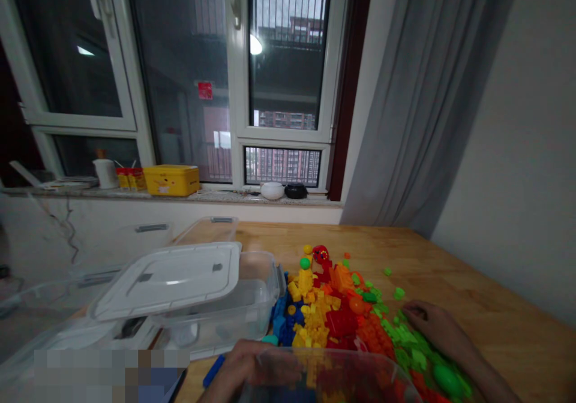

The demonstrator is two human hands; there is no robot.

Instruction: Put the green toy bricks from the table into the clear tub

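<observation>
A heap of small toy bricks point(335, 316) in yellow, red, orange, blue and green lies on the wooden table point(486, 295). My right hand point(434, 325) rests palm down on the green bricks point(407, 337) at the heap's right edge, fingers curled at the tips. My left hand point(245, 364) is at the near left, gripping the rim of a clear plastic box point(324, 379) that stands between me and the heap. What the right fingers hold, if anything, is hidden.
A clear tub point(234, 313) with a white lid point(173, 277) laid across it stands left of the bricks, more clear lids behind. The windowsill carries a yellow tin point(173, 180), a cup and two small bowls. A grey curtain point(423, 103) hangs at right.
</observation>
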